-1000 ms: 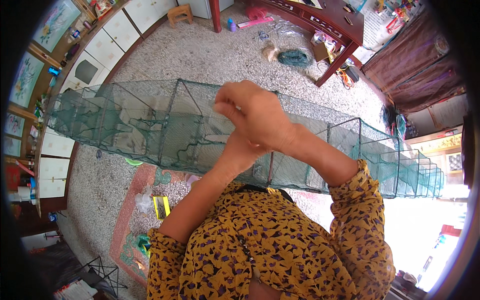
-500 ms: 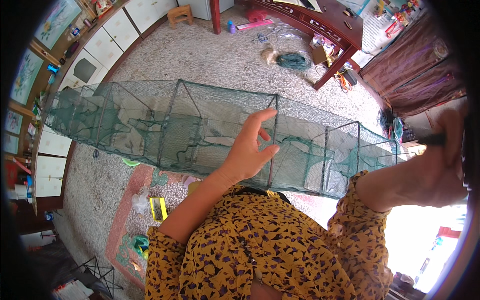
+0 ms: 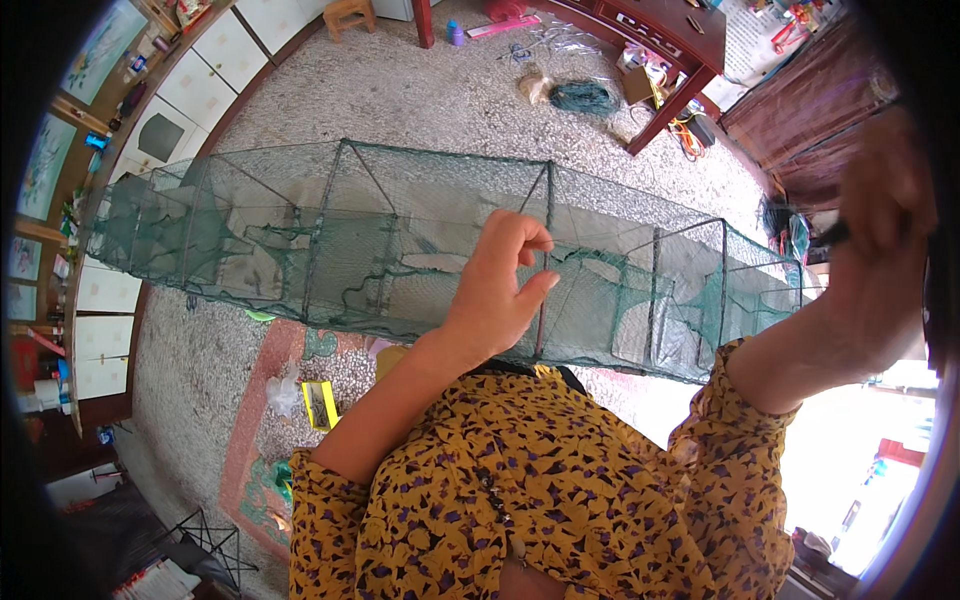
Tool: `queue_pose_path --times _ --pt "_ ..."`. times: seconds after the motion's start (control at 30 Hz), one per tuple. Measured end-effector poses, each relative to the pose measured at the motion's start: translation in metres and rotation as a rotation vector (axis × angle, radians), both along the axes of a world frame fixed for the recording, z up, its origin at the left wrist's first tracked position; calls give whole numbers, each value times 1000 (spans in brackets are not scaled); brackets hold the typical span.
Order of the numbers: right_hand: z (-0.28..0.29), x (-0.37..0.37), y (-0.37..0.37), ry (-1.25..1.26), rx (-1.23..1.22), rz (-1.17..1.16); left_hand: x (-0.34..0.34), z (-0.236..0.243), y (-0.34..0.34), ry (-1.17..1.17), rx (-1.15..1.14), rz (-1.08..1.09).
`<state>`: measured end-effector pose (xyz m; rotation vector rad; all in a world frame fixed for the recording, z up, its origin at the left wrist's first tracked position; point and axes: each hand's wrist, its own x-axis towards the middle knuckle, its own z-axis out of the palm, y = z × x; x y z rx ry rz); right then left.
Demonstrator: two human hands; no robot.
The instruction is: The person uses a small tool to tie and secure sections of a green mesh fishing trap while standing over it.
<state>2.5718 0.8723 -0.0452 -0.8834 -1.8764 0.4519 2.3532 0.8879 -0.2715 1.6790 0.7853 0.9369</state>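
A long green mesh net cage point(image 3: 400, 270) on dark square frames stretches across the view below my hands. My left hand point(image 3: 500, 280) is over its middle, fingers loosely curved and apart from the thumb, with nothing visible in it. At the upper right, my right hand point(image 3: 880, 210) is raised and smeared by motion, its fingers closed on a small dark object point(image 3: 836, 230) that is too blurred to name.
A red-brown wooden table point(image 3: 700, 50) stands at top right, with a green net bundle point(image 3: 580, 97) on the floor near it. A wooden stool point(image 3: 348, 18) is at the top, white cabinets point(image 3: 215, 55) line the left, and a yellow box point(image 3: 320, 405) lies below the cage.
A second ago my hands were together over the cage. They have parted: my right hand moved right, then upward, with a dark object showing in it; my left hand's fingers curled slightly.
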Motion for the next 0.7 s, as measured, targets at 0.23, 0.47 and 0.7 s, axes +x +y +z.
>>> queue_pose_path --times 0.23,0.47,0.7 --pt "-91 -22 13 -193 -174 -234 -2 0 -4 68 30 99" --pt "-130 -27 -4 -540 -359 -379 -2 1 -4 101 53 118" --pt "-151 -25 -9 -697 -351 -380 -2 -2 -5 73 38 125"
